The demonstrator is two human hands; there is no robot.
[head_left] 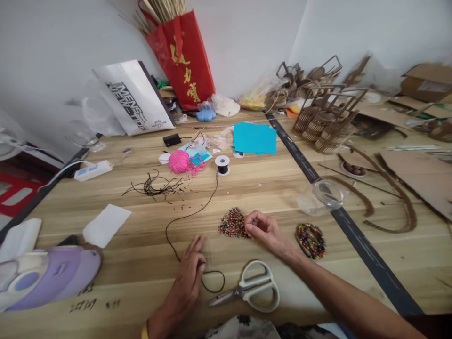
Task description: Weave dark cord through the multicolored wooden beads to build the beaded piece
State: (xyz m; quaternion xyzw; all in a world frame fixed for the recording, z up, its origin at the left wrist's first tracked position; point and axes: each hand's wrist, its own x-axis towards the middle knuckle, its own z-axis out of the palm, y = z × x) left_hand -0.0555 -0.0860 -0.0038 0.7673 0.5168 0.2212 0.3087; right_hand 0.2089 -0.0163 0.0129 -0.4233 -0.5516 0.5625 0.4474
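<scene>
Loose multicoloured beads [233,223] form a small pile on the wooden table. At the pile's right edge, my right hand [260,227] has its thumb and fingers pinched together; what they hold, if anything, is too small to name. My left hand [192,266] rests on the table over a black cord [167,230], its fingers extended. The cord runs up to a white spool [222,165] and ends in a loop right of that hand. Scissors with white handles [252,288] lie below the beads. Strung beads [310,240] are coiled right of my right wrist.
A purple and white device [60,278] and white paper [107,225] occupy the left side. Pink yarn [179,162], black cord pieces [151,184] and blue sheets [254,138] lie farther back. A clear round container [328,194] and woven baskets [323,122] are at right.
</scene>
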